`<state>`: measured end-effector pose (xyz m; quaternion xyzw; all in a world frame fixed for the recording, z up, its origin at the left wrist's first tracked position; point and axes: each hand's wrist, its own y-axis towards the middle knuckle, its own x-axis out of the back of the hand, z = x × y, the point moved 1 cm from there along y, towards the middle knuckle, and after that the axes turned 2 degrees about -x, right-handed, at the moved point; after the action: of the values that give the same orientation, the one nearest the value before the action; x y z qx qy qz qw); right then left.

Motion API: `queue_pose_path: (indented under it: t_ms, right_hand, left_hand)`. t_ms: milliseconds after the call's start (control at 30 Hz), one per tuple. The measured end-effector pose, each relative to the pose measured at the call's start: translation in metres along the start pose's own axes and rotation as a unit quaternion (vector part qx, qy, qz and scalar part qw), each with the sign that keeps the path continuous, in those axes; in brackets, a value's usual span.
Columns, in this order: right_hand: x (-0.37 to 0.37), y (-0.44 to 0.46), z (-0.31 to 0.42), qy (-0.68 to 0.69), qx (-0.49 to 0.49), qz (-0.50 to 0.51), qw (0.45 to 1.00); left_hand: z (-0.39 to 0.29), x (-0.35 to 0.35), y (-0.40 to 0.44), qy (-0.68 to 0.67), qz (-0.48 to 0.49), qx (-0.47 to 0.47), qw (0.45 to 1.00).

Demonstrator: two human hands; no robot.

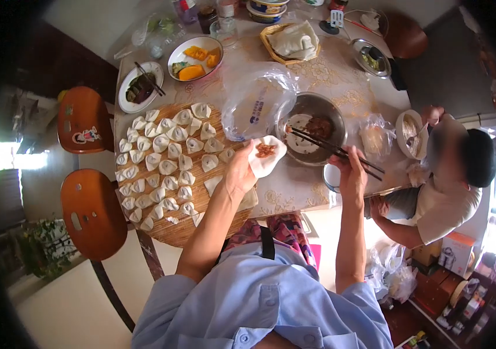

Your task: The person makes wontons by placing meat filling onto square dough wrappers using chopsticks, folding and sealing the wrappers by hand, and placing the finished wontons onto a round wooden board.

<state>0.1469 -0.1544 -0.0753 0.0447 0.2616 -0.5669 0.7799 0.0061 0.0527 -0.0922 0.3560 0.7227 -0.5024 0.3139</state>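
In my left hand (240, 172) lies a pale wonton wrapper (264, 166), opened flat with a dab of reddish-brown filling (266, 150) on it. My right hand (352, 173) is closed round a pair of dark chopsticks (316, 141), whose tips point left over the near rim of a metal bowl (339, 135). Minced meat (319, 125) sits inside that bowl. On the round wooden board (216, 224) to the left stand several rows of folded wontons (167, 167). A stack of wrappers (248, 199) lies at the board's right edge, partly behind my left forearm.
A clear plastic bag (254, 107) lies between board and bowl. Farther back are a bowl of pumpkin pieces (191, 72), a plate with chopsticks (121, 96) and a cloth-covered basket (268, 46). At right a person (451, 203) sits by a white bowl (402, 142). Two chairs (94, 215) stand left.
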Motion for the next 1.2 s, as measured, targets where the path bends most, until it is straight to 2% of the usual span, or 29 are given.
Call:
queue_pose_path:
  t_ms: [67, 100, 200, 233, 267, 333, 400, 467, 533, 600, 633, 700, 733, 767, 800, 900, 1000, 1033, 1067, 1100, 1200]
  right_hand:
    - [-0.005, -0.018, 0.015, -0.032, 0.039, 0.029, 0.998]
    - [-0.017, -0.03, 0.024, -0.05, 0.054, 0.035, 0.997]
    - [-0.029, -0.057, 0.033, -0.19, 0.153, 0.091, 0.966]
    - [-0.034, -0.066, 0.037, -0.297, 0.238, 0.108, 0.918]
    - [-0.04, -0.072, 0.04, -0.341, 0.282, 0.164, 0.882]
    - [-0.06, -0.089, 0.05, -0.482, 0.347, 0.209, 0.777]
    - [-0.061, -0.093, 0.038, -0.486, 0.417, 0.282, 0.714]
    - [-0.065, -0.098, 0.037, -0.49, 0.445, 0.34, 0.668]
    - [-0.067, -0.102, 0.049, -0.496, 0.422, 0.353, 0.673]
    - [-0.059, -0.102, 0.063, -0.486, 0.389, 0.293, 0.726]
    - [-0.055, -0.095, 0.07, -0.473, 0.404, 0.258, 0.739]
    - [-0.06, -0.089, 0.074, -0.3, 0.222, 0.14, 0.917]
    - [-0.054, -0.08, 0.072, -0.209, 0.155, 0.099, 0.96]
    - [-0.048, -0.07, 0.068, -0.144, 0.115, 0.083, 0.98]
    - [-0.042, -0.061, 0.065, -0.077, 0.073, 0.066, 0.992]
    - [-0.035, -0.048, 0.06, -0.033, -0.002, 0.087, 0.996]
    - [-0.036, -0.042, 0.055, -0.046, -0.031, 0.103, 0.993]
    - [-0.035, -0.04, 0.054, -0.063, -0.04, 0.122, 0.99]
    - [-0.034, -0.039, 0.055, -0.087, -0.035, 0.129, 0.987]
    - [-0.036, -0.04, 0.058, -0.091, -0.029, 0.123, 0.988]
    - [-0.037, -0.039, 0.066, -0.095, 0.001, 0.134, 0.986]
  left_hand:
    - [0.0, -0.007, -0.004, 0.021, -0.017, -0.005, 1.0]
    - [0.001, -0.006, -0.003, 0.019, 0.015, 0.0, 1.0]
    - [-0.001, -0.017, -0.011, 0.022, 0.028, 0.003, 0.999]
    - [0.0, -0.015, -0.009, 0.012, 0.031, 0.002, 0.999]
    - [0.003, -0.011, -0.005, 0.002, 0.034, 0.002, 0.999]
    - [0.003, -0.013, -0.005, -0.018, 0.053, 0.01, 0.998]
    - [0.002, -0.017, -0.008, -0.038, 0.085, 0.028, 0.995]
    - [0.001, -0.02, -0.01, -0.05, 0.103, 0.012, 0.993]
    - [-0.001, -0.017, -0.012, -0.065, 0.109, 0.004, 0.992]
    - [-0.005, -0.014, -0.017, -0.083, 0.104, 0.007, 0.991]
    - [-0.007, -0.017, -0.021, -0.061, 0.09, 0.01, 0.994]
    - [-0.012, -0.026, -0.032, -0.015, 0.062, 0.017, 0.998]
    - [-0.013, -0.027, -0.035, -0.023, 0.074, 0.027, 0.997]
    - [-0.014, -0.028, -0.037, -0.03, 0.087, 0.037, 0.995]
    - [-0.015, -0.029, -0.039, -0.038, 0.099, 0.046, 0.993]
    - [-0.015, -0.036, -0.042, -0.073, 0.147, 0.075, 0.984]
    - [-0.016, -0.036, -0.044, -0.072, 0.197, 0.075, 0.975]
    - [-0.013, -0.031, -0.041, -0.107, 0.185, 0.074, 0.974]
    - [-0.011, -0.026, -0.04, -0.142, 0.175, 0.073, 0.972]
    - [-0.016, -0.03, -0.048, -0.088, 0.137, 0.047, 0.986]
    - [-0.02, -0.023, -0.051, -0.101, 0.156, 0.042, 0.982]
